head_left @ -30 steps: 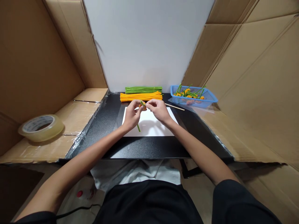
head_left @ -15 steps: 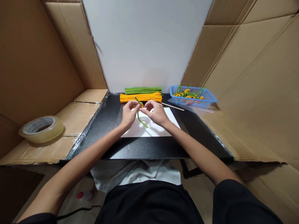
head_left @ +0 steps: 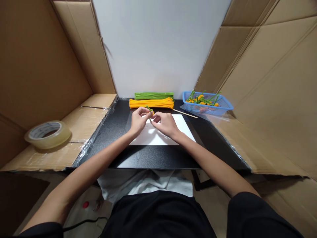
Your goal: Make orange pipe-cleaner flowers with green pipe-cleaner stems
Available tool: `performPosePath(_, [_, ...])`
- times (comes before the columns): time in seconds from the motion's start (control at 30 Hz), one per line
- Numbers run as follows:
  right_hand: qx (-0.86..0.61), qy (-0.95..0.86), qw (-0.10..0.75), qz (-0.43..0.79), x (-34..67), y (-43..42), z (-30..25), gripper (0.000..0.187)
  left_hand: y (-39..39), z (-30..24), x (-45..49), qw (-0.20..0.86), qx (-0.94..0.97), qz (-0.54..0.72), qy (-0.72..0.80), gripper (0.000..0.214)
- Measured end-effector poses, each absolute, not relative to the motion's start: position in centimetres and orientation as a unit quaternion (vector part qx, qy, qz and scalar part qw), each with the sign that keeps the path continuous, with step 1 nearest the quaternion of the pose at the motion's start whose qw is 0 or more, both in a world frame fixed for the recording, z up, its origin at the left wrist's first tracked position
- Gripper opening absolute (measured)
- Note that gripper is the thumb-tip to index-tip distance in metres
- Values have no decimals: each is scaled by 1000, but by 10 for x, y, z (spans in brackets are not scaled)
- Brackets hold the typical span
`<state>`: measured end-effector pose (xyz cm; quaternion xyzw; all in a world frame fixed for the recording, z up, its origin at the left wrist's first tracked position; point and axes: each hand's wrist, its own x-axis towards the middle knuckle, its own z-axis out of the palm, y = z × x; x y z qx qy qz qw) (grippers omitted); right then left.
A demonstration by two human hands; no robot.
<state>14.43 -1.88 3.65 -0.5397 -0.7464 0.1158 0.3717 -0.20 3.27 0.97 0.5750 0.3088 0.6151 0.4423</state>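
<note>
Above a white sheet (head_left: 153,137), both hands meet around a small piece made of a green pipe cleaner (head_left: 148,108) with a yellow-orange bit at the fingertips. My left hand (head_left: 139,123) pinches it between thumb and fingers, and a short green end sticks up past them. My right hand (head_left: 166,124) is closed against the same piece, its thumb and fingers at the green strand below the yellow part. The fingers hide most of the piece. Just beyond the hands lie a bundle of yellow-orange pipe cleaners (head_left: 151,103) and a bundle of green ones (head_left: 154,96).
A blue basket (head_left: 224,107) at the back right holds several green-and-yellow pieces. A thin wooden stick (head_left: 185,113) lies near it. On the left cardboard ledge sits a roll of clear tape (head_left: 53,140). Cardboard walls stand on both sides of the black table (head_left: 148,158).
The long green strand that hung below my hands no longer hangs there; it is drawn up between the fingers. My right hand has closed in on the piece. The view has shifted slightly.
</note>
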Motion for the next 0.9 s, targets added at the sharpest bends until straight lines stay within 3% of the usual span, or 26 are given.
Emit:
performPosePath(0.2, [-524,-759,378,82,150,-18,38,11,36,10,-6,444,572,611,319,31])
performPosePath(0.3, [-521,-771,348,114,150,-19,39,25,38,11,-8,453,557,617,322,33])
performPosePath(0.47, [-496,-805,315,78,150,-20,40,6,36,15,-9,433,583,607,322,28])
performPosePath(0.7, [-392,-843,364,-53,167,-13,48,7,33,24,-13,358,653,589,313,18])
performPosePath(0.9, [-379,-830,409,26,173,-12,55,6,35,27,-15,429,684,524,272,19])
